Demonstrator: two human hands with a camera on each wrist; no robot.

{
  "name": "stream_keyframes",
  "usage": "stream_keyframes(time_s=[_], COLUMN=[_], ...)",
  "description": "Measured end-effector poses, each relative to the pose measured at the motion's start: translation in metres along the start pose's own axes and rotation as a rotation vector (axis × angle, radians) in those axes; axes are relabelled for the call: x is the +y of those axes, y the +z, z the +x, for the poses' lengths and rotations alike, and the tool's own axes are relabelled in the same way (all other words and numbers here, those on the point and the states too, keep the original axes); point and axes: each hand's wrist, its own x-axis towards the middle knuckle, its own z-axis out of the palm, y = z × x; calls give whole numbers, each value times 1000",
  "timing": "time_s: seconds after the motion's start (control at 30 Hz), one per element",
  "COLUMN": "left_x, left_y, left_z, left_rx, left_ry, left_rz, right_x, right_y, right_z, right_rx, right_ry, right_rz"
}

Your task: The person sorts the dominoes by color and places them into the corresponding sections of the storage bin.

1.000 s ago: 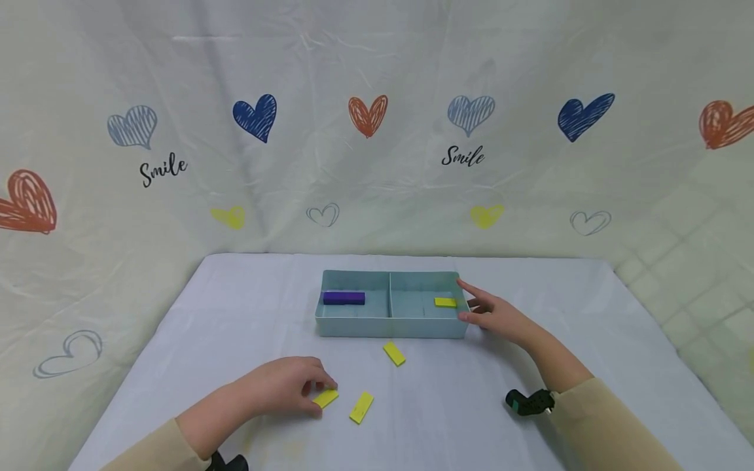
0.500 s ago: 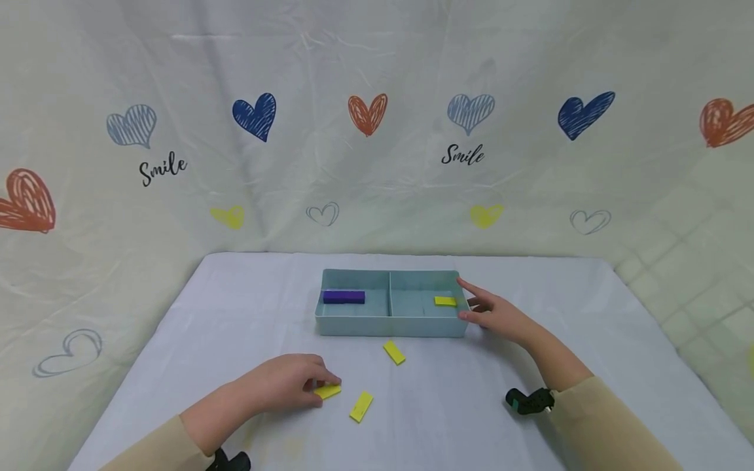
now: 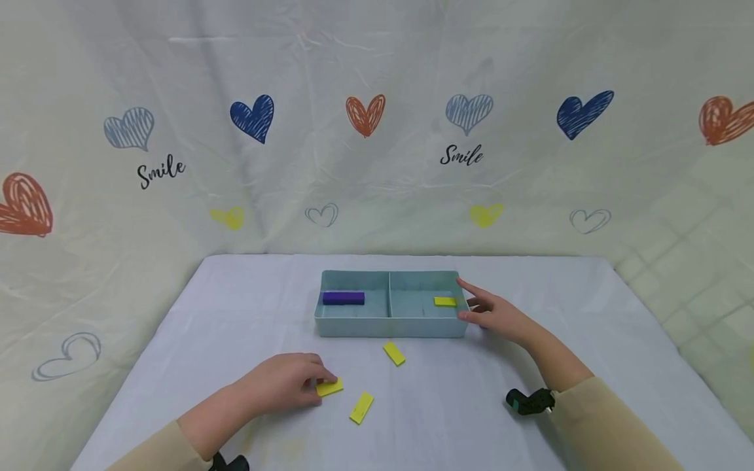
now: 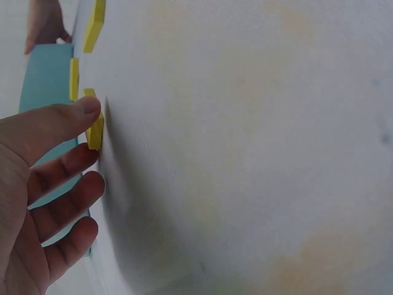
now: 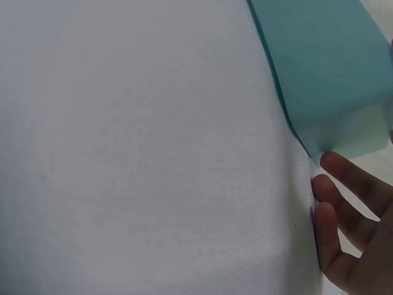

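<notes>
My left hand (image 3: 288,381) pinches a thin rectangular yellow tile (image 3: 331,388) between thumb and index finger, low over the white cloth. In the left wrist view the thumb (image 4: 61,126) covers part of that tile (image 4: 94,135), and the other fingers are bent below it. At the back stands a pale blue two-compartment box (image 3: 365,328), its right end held by my right hand (image 3: 501,319), with the thumb near the front corner and the index finger at the back corner. In the right wrist view several fingertips (image 5: 326,184) lie beside the box (image 5: 331,61).
Two more yellow tiles lie on the cloth, one tile (image 3: 361,408) right of my left hand and another tile (image 3: 394,353) before the box. A purple block (image 3: 343,298) sits in the left compartment, a yellow tile (image 3: 444,301) in the right. A heart-printed curtain (image 3: 377,170) hangs behind.
The tile at my left hand has shifted slightly right and turned flatter, with the fingers moving along a little. The right hand and the box stay in place.
</notes>
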Motion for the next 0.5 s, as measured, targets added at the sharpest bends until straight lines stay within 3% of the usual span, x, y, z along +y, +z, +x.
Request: stream_keyframes(time_s=[0.5], left_x=[-1], left_y=[3], left_z=[-3], left_rx=[35], left_ry=[0], left_rz=[37], right_x=[-2], right_y=[0], right_z=[-1], right_rx=[3], right_ry=[-5], right_rz=[4])
